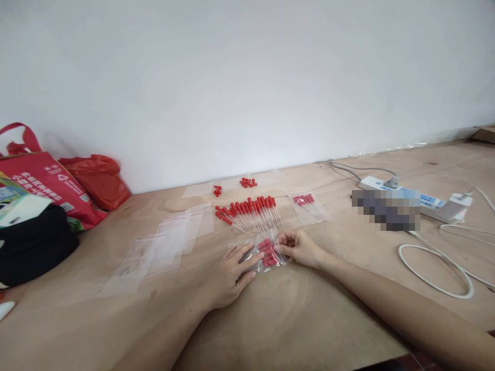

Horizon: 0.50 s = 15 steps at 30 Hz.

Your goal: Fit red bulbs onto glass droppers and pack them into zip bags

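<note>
1. Soft, even light; source unseen.
2. Wall point(232, 93) pale, slightly gray.
3. Glare on plastic bag point(274, 265).
4. Faint shadows on counter point(301, 314).
5. Edges stretched, fine detail soft; pixelated patch point(386, 208) right.

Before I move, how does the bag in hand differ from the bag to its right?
The bag in hand is touched by the left hand and right hand; the bag to its right lies untouched. The bag in hand points its red tops right; the bag to its right, toward the wall. Both are clear, with red-topped sticks inside.
</note>
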Each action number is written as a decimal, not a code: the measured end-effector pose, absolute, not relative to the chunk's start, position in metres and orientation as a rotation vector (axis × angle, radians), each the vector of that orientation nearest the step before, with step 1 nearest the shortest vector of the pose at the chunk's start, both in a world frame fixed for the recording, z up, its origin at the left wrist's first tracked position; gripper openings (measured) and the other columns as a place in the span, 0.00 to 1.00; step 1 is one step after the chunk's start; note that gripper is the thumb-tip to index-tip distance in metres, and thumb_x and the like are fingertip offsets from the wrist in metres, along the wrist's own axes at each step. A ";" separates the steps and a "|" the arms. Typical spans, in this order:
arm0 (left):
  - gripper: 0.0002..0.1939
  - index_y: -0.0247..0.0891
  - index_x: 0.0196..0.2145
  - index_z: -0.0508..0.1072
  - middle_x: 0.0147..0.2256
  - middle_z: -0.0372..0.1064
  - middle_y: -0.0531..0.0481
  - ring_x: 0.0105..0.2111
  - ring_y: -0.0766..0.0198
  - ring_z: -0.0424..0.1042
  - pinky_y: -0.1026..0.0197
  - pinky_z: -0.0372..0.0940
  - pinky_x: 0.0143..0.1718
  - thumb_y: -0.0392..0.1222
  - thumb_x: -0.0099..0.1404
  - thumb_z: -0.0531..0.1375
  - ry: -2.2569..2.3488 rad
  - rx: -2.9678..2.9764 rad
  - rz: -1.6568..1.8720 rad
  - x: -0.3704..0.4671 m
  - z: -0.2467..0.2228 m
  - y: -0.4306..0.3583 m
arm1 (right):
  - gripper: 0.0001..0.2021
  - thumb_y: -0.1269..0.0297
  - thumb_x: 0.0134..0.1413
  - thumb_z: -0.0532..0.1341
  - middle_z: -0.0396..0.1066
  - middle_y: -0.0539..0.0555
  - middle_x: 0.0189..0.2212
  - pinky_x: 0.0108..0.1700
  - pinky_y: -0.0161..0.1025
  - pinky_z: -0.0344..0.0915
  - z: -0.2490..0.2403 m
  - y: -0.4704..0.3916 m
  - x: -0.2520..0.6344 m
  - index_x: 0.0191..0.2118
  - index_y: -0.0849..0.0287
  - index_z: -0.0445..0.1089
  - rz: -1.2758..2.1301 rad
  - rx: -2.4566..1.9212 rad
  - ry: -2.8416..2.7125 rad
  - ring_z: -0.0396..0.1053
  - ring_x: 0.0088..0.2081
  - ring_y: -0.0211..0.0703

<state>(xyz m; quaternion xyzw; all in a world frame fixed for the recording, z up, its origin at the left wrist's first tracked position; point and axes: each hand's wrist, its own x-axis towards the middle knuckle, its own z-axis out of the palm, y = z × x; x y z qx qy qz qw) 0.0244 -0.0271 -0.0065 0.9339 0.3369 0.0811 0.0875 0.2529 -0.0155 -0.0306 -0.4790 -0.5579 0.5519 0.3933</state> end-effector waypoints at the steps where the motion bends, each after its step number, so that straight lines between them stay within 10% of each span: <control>1: 0.21 0.50 0.56 0.54 0.57 0.49 0.47 0.56 0.55 0.50 0.44 0.48 0.55 0.42 0.65 0.48 1.003 2.778 0.237 0.025 -0.006 -0.027 | 0.14 0.57 0.35 0.64 0.60 0.44 0.15 0.17 0.27 0.55 -0.030 -0.016 0.253 0.24 0.61 0.63 1.410 -1.202 -1.418 0.56 0.16 0.28; 15: 0.21 0.51 0.56 0.54 0.58 0.48 0.50 0.57 0.55 0.49 0.44 0.47 0.55 0.41 0.65 0.48 1.010 2.758 0.206 0.027 -0.003 -0.028 | 0.18 0.53 0.46 0.56 0.56 0.46 0.14 0.20 0.30 0.50 -0.034 -0.014 0.245 0.16 0.61 0.60 1.202 -1.173 -1.659 0.52 0.17 0.30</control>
